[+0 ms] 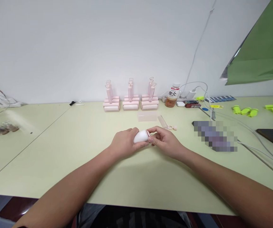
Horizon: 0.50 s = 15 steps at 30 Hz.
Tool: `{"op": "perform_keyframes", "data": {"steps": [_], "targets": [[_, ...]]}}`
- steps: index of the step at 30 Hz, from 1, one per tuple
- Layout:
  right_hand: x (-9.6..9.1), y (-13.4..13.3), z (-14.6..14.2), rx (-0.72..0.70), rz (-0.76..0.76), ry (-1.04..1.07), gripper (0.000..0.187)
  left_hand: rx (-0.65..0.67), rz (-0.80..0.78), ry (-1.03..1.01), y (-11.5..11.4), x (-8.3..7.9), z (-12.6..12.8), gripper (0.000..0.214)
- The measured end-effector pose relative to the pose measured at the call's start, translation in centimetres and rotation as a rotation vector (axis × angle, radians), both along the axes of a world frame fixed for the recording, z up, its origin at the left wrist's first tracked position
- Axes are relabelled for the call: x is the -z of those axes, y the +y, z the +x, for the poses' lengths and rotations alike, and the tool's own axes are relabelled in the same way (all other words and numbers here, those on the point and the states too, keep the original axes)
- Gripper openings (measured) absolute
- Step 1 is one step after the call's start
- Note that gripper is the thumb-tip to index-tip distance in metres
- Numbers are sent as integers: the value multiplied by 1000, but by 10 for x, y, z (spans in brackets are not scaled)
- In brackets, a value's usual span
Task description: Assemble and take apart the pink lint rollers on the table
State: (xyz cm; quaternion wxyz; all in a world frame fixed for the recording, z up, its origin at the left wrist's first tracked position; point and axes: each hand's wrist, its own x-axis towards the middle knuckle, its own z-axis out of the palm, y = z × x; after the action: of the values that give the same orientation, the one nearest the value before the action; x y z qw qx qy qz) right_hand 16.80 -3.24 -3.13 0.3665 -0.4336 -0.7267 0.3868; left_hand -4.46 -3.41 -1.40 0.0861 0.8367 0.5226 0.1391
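My left hand grips a white cylinder, my right hand its end. Pale-green table, white wall behind.

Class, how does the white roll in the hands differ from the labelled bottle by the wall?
The white roll is held sideways by the left hand and right hand; the labelled bottle stands upright, untouched. The roll's side is plain white; the bottle shows printing and brown below. Both are rounded.
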Motion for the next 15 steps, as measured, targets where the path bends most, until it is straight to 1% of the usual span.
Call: {"op": "perform_keyframes", "data": {"steps": [3,4,5,8,11,15], "targets": [[-3,18,17,206,304,-342,29,-47,-13,-60,2,1,-1,43],[-4,25,25,279,348,-482,28,-68,-31,-92,2,1,-2,41],[-4,33,32,341,344,-622,30,-90,-56,-129,3,1,-2,40],[-1,51,51,407,292,-737,37,-132,-131,-239,5,0,-5,39],[5,58,56,378,257,-790,40,-133,-149,-289,8,1,-7,39],[10,57,53,332,242,-846,40,-133,-143,-312,10,3,-8,40]]}}
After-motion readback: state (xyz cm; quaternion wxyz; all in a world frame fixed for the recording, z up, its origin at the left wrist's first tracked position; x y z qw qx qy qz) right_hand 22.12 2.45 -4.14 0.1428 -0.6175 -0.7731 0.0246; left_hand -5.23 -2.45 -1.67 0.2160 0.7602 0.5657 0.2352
